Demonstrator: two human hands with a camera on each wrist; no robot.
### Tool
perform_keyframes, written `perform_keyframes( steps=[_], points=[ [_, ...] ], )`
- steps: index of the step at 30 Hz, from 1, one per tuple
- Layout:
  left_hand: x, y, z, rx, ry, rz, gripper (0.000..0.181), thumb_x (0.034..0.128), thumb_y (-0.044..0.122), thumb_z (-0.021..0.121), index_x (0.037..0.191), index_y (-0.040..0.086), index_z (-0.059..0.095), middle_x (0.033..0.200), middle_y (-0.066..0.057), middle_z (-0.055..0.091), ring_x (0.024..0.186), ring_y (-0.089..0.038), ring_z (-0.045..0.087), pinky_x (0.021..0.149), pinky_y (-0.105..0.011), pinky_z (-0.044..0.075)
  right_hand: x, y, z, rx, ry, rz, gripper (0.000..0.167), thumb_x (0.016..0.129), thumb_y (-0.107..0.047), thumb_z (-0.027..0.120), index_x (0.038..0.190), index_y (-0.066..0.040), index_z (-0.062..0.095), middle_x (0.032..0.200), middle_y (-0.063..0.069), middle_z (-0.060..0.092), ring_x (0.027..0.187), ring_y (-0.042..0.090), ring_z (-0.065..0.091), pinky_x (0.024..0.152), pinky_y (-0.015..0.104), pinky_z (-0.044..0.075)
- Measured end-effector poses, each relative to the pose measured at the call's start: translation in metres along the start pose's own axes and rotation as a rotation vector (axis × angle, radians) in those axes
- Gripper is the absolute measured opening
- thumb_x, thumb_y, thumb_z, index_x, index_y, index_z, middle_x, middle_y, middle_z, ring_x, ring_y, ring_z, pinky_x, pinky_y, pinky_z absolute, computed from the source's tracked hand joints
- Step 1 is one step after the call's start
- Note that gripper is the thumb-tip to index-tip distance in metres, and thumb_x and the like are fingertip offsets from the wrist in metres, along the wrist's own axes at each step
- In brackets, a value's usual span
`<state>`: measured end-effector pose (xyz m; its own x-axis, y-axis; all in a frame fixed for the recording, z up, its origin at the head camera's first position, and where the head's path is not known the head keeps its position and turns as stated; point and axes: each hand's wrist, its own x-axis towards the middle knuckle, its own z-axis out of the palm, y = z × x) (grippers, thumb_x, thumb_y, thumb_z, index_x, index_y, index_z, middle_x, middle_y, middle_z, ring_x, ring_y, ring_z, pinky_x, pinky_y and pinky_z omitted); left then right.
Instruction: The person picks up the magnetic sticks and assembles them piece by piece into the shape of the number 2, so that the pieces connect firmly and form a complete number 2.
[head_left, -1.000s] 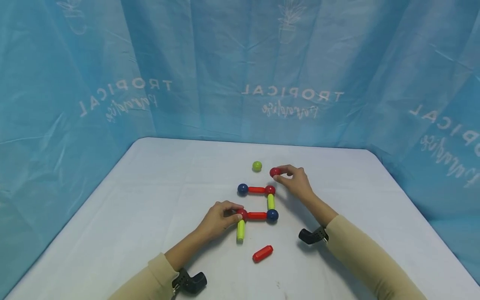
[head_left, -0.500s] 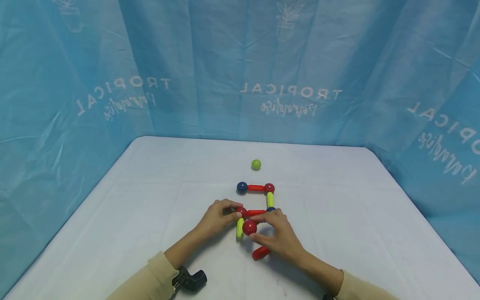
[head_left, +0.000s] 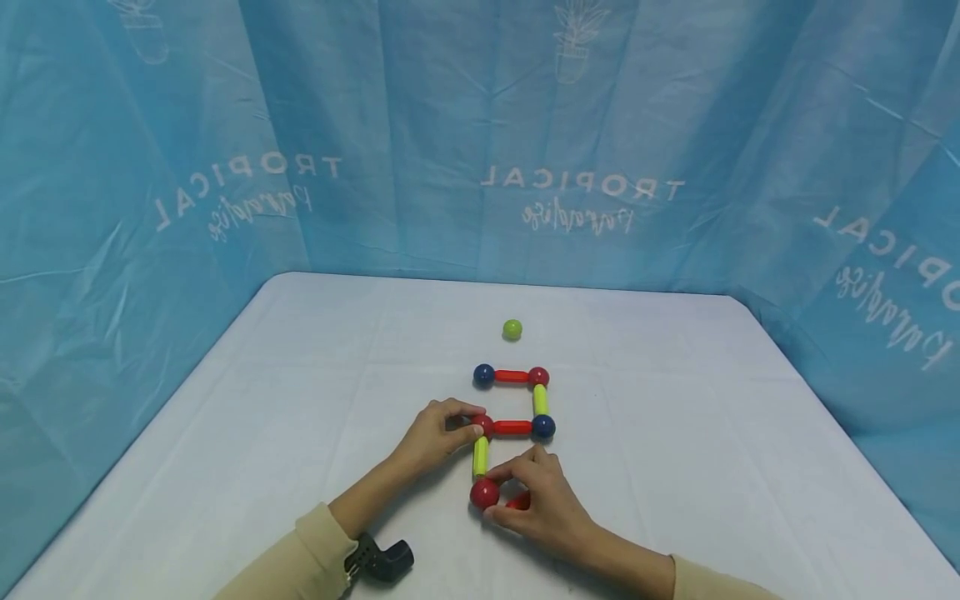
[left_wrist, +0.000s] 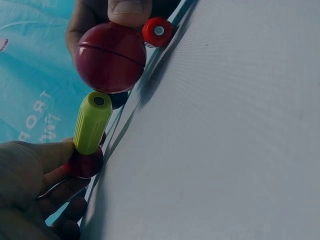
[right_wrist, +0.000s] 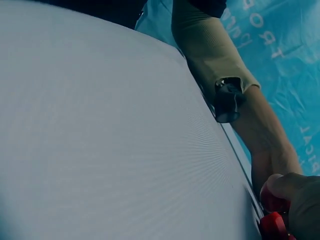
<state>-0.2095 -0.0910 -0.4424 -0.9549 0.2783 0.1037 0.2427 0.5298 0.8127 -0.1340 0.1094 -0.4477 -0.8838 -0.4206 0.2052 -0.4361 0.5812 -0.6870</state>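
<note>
My left hand (head_left: 435, 437) pinches a red ball (head_left: 483, 427) at the left corner of a figure of balls and rods. From that ball a yellow-green rod (head_left: 480, 457) points toward me, and a red rod (head_left: 512, 427) runs right to a blue ball (head_left: 543, 427). My right hand (head_left: 546, 504) grips another red ball (left_wrist: 111, 58) between thumb and finger, at the near end of the yellow-green rod. In the left wrist view ball and rod end appear to meet. A loose red rod (head_left: 519, 501) lies partly hidden behind the right hand.
Farther back, a second yellow-green rod (head_left: 540, 400) joins the blue ball to a red ball (head_left: 538, 377). Another red rod (head_left: 512, 377) links that to a blue ball (head_left: 483, 376). A lone green ball (head_left: 512, 329) sits beyond, on the white table (head_left: 337, 350).
My right hand has carried the red ball from the back right of the figure toward me, down to the near end of the yellow-green rod. The left hand has stayed on its ball.
</note>
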Motion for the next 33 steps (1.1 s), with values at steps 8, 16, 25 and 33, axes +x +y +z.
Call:
perform_keyframes(
  steps=[8, 16, 25, 33],
  points=[
    [0.000, 0.002, 0.000, -0.009, 0.008, -0.003, 0.027, 0.0830, 0.022, 0.071, 0.110, 0.016, 0.070, 0.104, 0.000, 0.069, 0.097, -0.016, 0.053, 0.087, -0.036, 0.041, 0.001, 0.002, 0.005, -0.065, 0.038, -0.016, 0.039, 0.073, -0.039, 0.079, 0.108, -0.028, 0.064, 0.095, -0.015, 0.056, 0.090, 0.004, 0.039, 0.072, 0.022, 0.034],
    [0.000, 0.003, 0.000, -0.009, 0.003, -0.021, 0.027, 0.0827, 0.021, 0.071, 0.109, 0.017, 0.070, 0.106, 0.001, 0.069, 0.100, -0.017, 0.053, 0.090, -0.038, 0.041, 0.003, 0.003, 0.007, -0.097, 0.062, -0.003, 0.041, 0.071, -0.038, 0.080, 0.107, -0.024, 0.065, 0.095, -0.014, 0.060, 0.088, 0.003, 0.041, 0.073, 0.023, 0.034],
    [0.001, 0.003, -0.001, -0.011, 0.005, -0.015, 0.027, 0.0827, 0.020, 0.071, 0.110, 0.016, 0.070, 0.104, 0.001, 0.069, 0.099, -0.017, 0.054, 0.089, -0.037, 0.041, 0.003, 0.003, 0.005, -0.081, 0.045, 0.000, 0.042, 0.072, -0.038, 0.080, 0.109, -0.024, 0.064, 0.096, -0.014, 0.059, 0.089, 0.005, 0.042, 0.074, 0.022, 0.035],
    [0.000, 0.002, 0.000, -0.011, 0.005, -0.031, 0.027, 0.0826, 0.019, 0.071, 0.110, 0.017, 0.070, 0.105, 0.002, 0.069, 0.100, -0.017, 0.054, 0.090, -0.038, 0.041, -0.001, 0.007, -0.004, -0.057, -0.040, 0.036, 0.044, 0.072, -0.037, 0.079, 0.112, -0.028, 0.063, 0.102, -0.017, 0.061, 0.096, 0.006, 0.042, 0.079, 0.025, 0.038]
  ],
)
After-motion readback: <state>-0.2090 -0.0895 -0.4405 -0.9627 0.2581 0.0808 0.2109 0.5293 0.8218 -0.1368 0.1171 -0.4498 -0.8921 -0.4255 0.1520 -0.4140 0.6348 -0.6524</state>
